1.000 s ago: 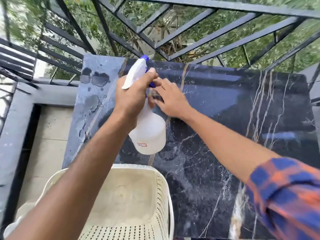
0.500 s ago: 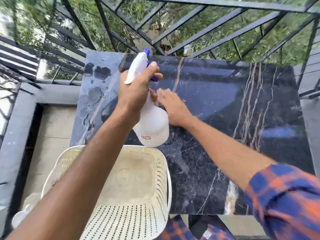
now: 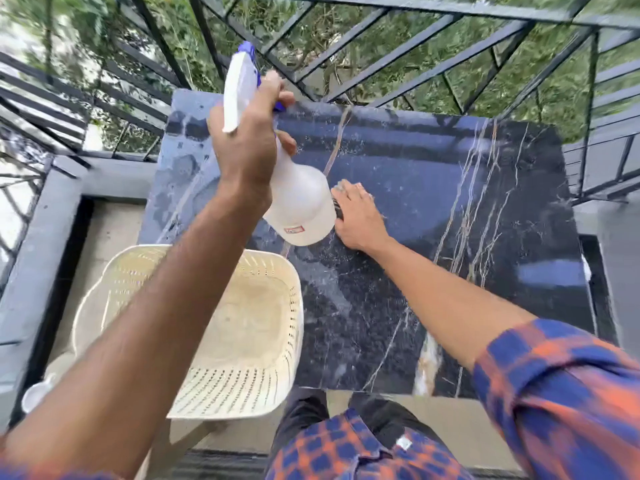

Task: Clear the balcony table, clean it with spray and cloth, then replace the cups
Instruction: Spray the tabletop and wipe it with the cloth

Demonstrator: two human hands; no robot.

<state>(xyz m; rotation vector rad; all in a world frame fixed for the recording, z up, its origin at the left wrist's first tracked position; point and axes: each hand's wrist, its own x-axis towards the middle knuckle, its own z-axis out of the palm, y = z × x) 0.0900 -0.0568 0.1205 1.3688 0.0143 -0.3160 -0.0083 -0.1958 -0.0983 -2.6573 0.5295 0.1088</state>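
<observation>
My left hand (image 3: 247, 147) grips the neck of a white spray bottle (image 3: 299, 209) with a blue nozzle and holds it tilted in the air above the left part of the black marble table (image 3: 450, 209). Just right of the bottle's base, my right hand (image 3: 358, 216) lies palm down on the tabletop, pressing on a small dark striped cloth (image 3: 336, 201) that shows only at the fingers. Wet patches mark the table's far left corner.
A cream perforated plastic basket (image 3: 242, 341) sits at the table's front left, overhanging its edge. A white cup (image 3: 36, 394) shows at the lower left by the floor. Black metal railing (image 3: 398, 53) encloses the balcony beyond and beside the table.
My left hand has lifted the spray bottle higher. My right hand has slid towards me along the tabletop, from the far edge to the middle.
</observation>
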